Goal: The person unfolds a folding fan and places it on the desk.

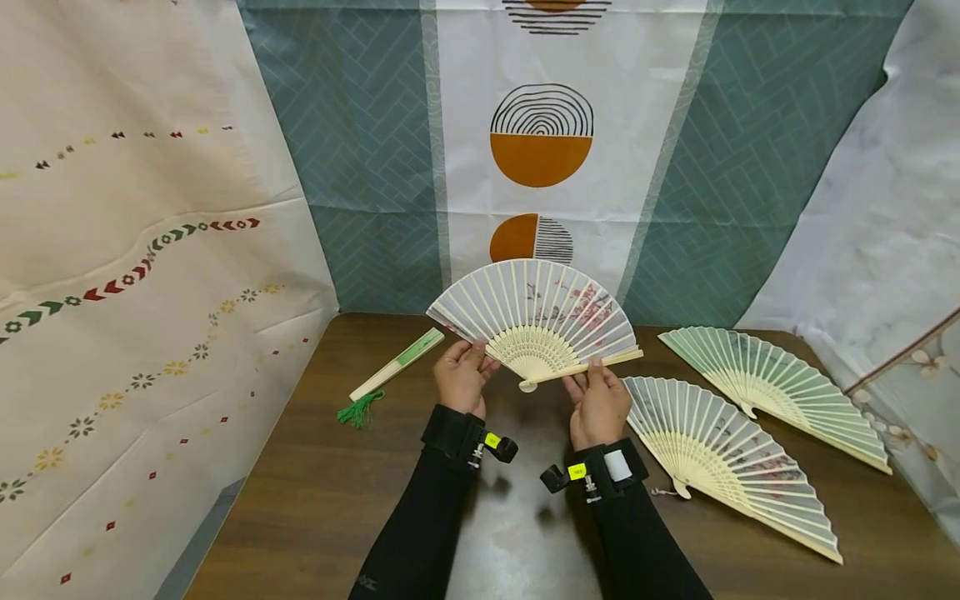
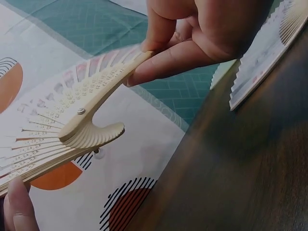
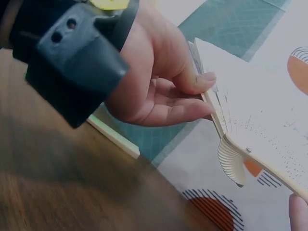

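While I watched from my remote station, the white fan [image 1: 517, 317] was spread in the air above the wooden table [image 1: 300, 517], in front of the patterned hanging [image 1: 360, 167]. Its rounded edge pointed up and its pivot end [image 1: 528, 386] down toward the black sleeves [image 1: 420, 517]; its long axis ran crosswise, the right tip somewhat lower than the left. Pink blossoms [image 1: 588, 308] showed on its right half.

On my feeds the left hand [image 1: 461, 382] pinched the left outer stick [image 3: 218, 122] between thumb and fingers, and the right hand [image 1: 602, 408] pinched the right outer stick [image 2: 98, 103], so both gripped it, one on each side of the pivot end.

Near the left hand I saw a folded green fan [image 1: 397, 365] on the wood, slanting from its near left end, where a green tassel [image 1: 362, 408] lay bunched, to its far right end.

Near the right hand lay an open grey fan [image 1: 720, 446], its pivot at the near left, its zigzag edge toward the far right. Beyond it, turned much the same way, was an open pale green fan [image 1: 780, 383]. Cream cloth [image 1: 112, 217] hung on the left, white cloth [image 1: 877, 217] on the right.
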`<state>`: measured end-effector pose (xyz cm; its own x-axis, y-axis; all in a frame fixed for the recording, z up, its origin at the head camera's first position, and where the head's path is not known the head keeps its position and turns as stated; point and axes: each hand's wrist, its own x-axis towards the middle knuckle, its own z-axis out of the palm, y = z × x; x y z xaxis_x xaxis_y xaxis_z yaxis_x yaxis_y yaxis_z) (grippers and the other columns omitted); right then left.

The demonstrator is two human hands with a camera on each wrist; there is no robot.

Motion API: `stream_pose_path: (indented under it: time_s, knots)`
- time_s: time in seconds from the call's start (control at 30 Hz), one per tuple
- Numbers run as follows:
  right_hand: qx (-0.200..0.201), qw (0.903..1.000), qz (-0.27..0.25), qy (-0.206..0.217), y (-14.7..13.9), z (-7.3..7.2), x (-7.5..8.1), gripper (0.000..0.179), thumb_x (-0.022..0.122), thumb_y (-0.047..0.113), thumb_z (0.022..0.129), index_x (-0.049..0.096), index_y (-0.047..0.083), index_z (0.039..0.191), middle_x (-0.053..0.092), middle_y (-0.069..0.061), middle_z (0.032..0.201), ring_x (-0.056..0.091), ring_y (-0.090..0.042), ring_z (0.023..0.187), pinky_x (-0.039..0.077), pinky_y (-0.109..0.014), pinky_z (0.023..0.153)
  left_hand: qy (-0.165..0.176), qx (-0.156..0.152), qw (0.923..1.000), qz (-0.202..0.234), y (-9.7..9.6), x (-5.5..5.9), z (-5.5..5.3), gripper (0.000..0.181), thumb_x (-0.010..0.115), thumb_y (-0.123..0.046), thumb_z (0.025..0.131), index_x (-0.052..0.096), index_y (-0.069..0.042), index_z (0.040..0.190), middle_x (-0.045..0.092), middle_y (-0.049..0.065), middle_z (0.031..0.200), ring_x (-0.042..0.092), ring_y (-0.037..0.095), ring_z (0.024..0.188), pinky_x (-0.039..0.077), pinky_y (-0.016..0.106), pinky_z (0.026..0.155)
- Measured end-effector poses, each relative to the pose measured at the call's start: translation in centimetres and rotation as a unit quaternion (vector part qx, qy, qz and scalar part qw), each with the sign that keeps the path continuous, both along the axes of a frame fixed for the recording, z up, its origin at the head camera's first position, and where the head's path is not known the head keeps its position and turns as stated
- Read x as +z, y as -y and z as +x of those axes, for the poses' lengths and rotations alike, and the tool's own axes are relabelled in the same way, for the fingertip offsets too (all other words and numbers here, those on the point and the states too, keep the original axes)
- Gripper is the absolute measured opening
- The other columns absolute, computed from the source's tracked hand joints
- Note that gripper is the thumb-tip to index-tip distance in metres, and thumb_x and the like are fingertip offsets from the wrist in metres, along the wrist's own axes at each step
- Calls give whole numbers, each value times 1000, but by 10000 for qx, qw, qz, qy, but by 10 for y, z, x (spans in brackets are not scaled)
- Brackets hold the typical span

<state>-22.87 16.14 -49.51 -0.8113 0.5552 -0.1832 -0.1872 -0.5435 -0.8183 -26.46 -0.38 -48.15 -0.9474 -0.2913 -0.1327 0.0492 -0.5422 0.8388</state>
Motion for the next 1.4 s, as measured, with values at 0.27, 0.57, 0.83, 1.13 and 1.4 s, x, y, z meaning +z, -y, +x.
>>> stream_pose_path:
  time_s: [0.27, 0.57, 0.83, 1.13, 1.4]
  knots:
    - [53, 9990, -430, -144, -1, -1, 3, 23, 57, 13, 120, 71, -5, 124, 79, -1, 101, 83, -8, 89, 73, -24, 82, -54, 244, 9990, 373, -2, 3, 1, 17, 69, 4, 110, 71, -2, 95, 70, -1, 85, 63, 9, 64, 66, 20, 63]
    - [-25, 9969, -779, -52, 1, -2, 8, 27, 52, 16, 122, 65, -3, 136, 72, -4, 118, 81, -9, 96, 71, -26, 91, -109, 484, 9935, 1020, -8, 4, 2, 27, 67, 3, 112, 67, -10, 88, 66, -2, 83, 65, 10, 64, 68, 21, 65]
    - [-135, 9956, -924, -61, 3, -1, 12, 24, 53, 17, 121, 67, 0, 131, 75, -3, 118, 82, -10, 98, 71, -27, 94, -184, 592, 9907, 1209, -12, 3, 3, 26, 68, 1, 112, 72, -10, 88, 67, -1, 81, 65, 9, 66, 68, 20, 67]
    - [-224, 9942, -1056, -15, 1, 2, 16, 31, 52, 16, 122, 64, -3, 142, 73, -6, 120, 82, -10, 100, 71, -28, 94, -249, 579, 9894, 1305, -16, 6, 7, 27, 65, -1, 114, 71, -9, 89, 65, 1, 80, 66, 10, 66, 69, 21, 68]
    - [-214, 9930, -1162, -78, -1, 2, 14, 28, 53, 16, 121, 66, -2, 139, 74, -6, 117, 81, -11, 100, 72, -28, 91, -334, 621, 9893, 1281, -17, 6, 7, 26, 66, 0, 113, 72, -9, 90, 66, 0, 81, 66, 10, 66, 69, 20, 68]
